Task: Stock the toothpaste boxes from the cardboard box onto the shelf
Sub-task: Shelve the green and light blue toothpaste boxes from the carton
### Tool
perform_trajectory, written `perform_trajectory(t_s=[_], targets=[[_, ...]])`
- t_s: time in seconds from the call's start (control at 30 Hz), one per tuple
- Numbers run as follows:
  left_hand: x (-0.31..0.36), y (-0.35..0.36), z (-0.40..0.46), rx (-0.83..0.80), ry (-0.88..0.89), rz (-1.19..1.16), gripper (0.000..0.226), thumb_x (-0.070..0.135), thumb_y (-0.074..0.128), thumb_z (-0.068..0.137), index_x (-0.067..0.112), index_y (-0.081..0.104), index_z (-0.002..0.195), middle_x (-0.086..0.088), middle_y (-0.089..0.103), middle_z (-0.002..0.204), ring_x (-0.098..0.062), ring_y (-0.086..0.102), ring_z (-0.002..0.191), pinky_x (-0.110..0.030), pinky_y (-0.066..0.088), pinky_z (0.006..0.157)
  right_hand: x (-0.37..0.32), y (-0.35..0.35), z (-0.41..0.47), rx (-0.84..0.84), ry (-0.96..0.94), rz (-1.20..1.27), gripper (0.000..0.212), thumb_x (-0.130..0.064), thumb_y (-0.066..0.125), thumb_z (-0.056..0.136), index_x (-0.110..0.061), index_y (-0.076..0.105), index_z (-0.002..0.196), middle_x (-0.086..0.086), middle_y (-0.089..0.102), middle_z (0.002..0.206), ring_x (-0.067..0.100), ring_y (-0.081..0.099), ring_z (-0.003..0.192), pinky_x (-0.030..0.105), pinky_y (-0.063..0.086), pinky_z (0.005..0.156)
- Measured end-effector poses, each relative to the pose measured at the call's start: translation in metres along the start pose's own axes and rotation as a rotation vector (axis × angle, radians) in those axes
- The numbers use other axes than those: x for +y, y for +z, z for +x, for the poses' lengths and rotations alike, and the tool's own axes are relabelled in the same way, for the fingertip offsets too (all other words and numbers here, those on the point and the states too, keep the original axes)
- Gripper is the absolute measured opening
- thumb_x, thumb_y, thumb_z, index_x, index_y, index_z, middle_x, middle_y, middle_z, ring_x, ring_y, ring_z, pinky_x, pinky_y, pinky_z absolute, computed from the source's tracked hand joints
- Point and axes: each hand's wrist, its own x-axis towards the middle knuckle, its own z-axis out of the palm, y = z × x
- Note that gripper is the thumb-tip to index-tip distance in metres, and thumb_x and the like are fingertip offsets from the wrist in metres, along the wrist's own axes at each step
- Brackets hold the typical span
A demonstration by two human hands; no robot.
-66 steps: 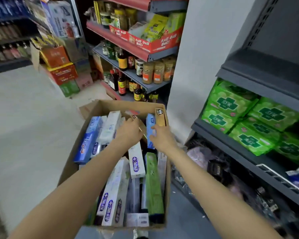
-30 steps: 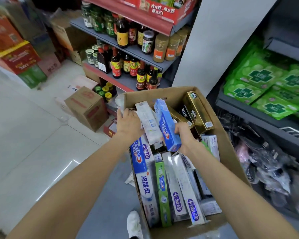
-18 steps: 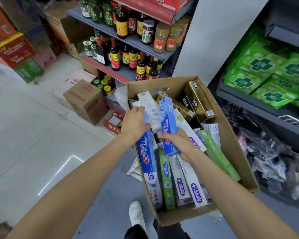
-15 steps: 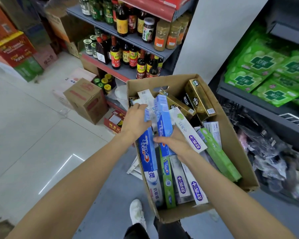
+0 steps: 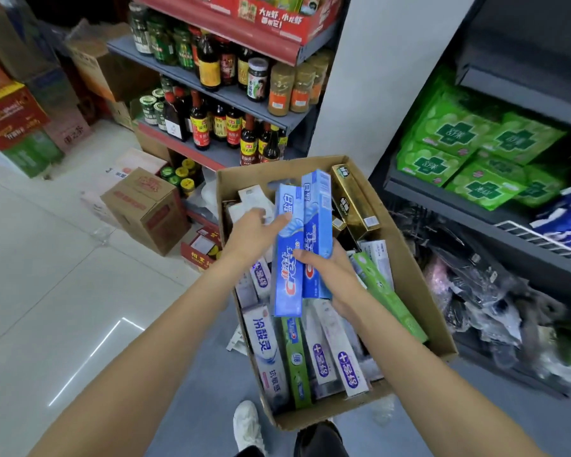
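Nearest, two blue toothpaste boxes (image 5: 302, 245) are held above the cardboard box (image 5: 419, 288): gripped from below by the right hand (image 5: 330, 272), steadied by the left hand (image 5: 257, 232) with fingers extended. Many boxes are left inside. Farther right, the shelf (image 5: 449, 199) is seen without toothpaste; stocking is judged barely begun.

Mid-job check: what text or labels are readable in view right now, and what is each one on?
"冷酸灵", with "抗敏感" below it: white toothpaste box in the cardboard box.
"大龙虾, 小龙虾": red shelf banner.
Blue toothpaste boxes held in the right hand: red-and-white logo, lettering too distorted to read.
Sauce bottles, green packs, gold box: print too small or blurred.
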Motion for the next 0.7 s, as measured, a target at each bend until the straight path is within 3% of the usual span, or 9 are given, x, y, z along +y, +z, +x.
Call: perform_trajectory(t_s=[0.07,0.13,0.23,0.33,0.4,0.5,0.57,0.7], targets=[[0.028,0.012,-0.009,-0.247,-0.053,-0.173,0.031,0.044,0.055,0.090,0.014,0.065,0.091,-0.010,0.070,0.099,-0.022,0.068,0.092,-0.036,0.052,0.085,-0.018,-0.021,-0.006,0.039,-0.062,0.090,0.039,-0.006,0.069,0.081,-0.014,0.054,0.116,0.004,0.072,0.102,0.016,0.071,0.084,0.032,0.059,0.072],[0.056,0.029,-0.016,-0.374,-0.004,-0.255,0.014,0.031,0.058,0.091,0.017,0.063,0.091,-0.003,0.070,0.088,-0.010,0.068,0.075,-0.027,0.057,0.067,-0.037,-0.045,-0.010,0.081,-0.127,0.147,0.029,-0.005,0.065,0.084,-0.015,0.058,0.111,-0.001,0.073,0.091,0.011,0.070,0.073,0.026,0.057,0.062],[0.088,0.057,-0.016,-0.275,0.153,-0.187,0.016,0.023,0.062,0.090,0.011,0.064,0.100,0.002,0.066,0.078,0.004,0.060,0.056,-0.014,0.046,0.048,-0.059,-0.092,-0.015,0.179,-0.144,0.177,0.013,-0.011,0.058,0.090,-0.015,0.060,0.102,-0.004,0.071,0.074,0.008,0.065,0.059,0.023,0.054,0.055],[0.124,0.091,-0.015,-0.250,0.260,-0.150,0.016,0.019,0.062,0.090,0.014,0.065,0.105,-0.003,0.069,0.088,0.007,0.058,0.058,-0.017,0.047,0.061,-0.077,-0.155,-0.031,0.254,-0.134,0.179,0.009,-0.022,0.060,0.090,-0.014,0.061,0.093,-0.004,0.070,0.064,0.008,0.063,0.052,0.022,0.053,0.053],[0.154,0.123,-0.020,-0.308,0.297,-0.173,0.018,0.015,0.061,0.090,0.013,0.063,0.108,-0.006,0.067,0.092,0.006,0.060,0.062,-0.024,0.050,0.070,-0.085,-0.202,-0.045,0.269,-0.155,0.231,0.007,-0.023,0.062,0.088,-0.016,0.063,0.088,-0.002,0.071,0.070,0.010,0.066,0.057,0.026,0.055,0.060],[0.207,0.179,-0.031,-0.301,0.328,-0.163,0.031,0.021,0.069,0.084,0.008,0.060,0.111,-0.007,0.064,0.093,-0.014,0.063,0.080,-0.035,0.051,0.085,-0.099,-0.275,-0.069,0.257,-0.209,0.364,0.004,-0.014,0.058,0.089,-0.013,0.062,0.090,0.003,0.071,0.077,0.013,0.067,0.062,0.032,0.054,0.071],[0.244,0.217,-0.043,-0.300,0.339,-0.167,0.046,0.029,0.073,0.080,0.005,0.057,0.115,-0.009,0.064,0.100,-0.020,0.062,0.091,-0.038,0.050,0.086,-0.111,-0.325,-0.084,0.254,-0.280,0.420,0.010,-0.006,0.053,0.090,-0.014,0.058,0.089,0.000,0.070,0.074,0.012,0.065,0.061,0.028,0.055,0.066],[0.307,0.299,-0.072,-0.362,0.382,-0.263,0.027,0.023,0.069,0.084,0.011,0.062,0.108,-0.011,0.066,0.094,-0.020,0.061,0.088,-0.032,0.049,0.080,-0.135,-0.422,-0.116,0.316,-0.388,0.336,0.018,0.003,0.051,0.087,-0.015,0.049,0.087,0.000,0.065,0.072,0.015,0.062,0.063,0.030,0.053,0.060]])
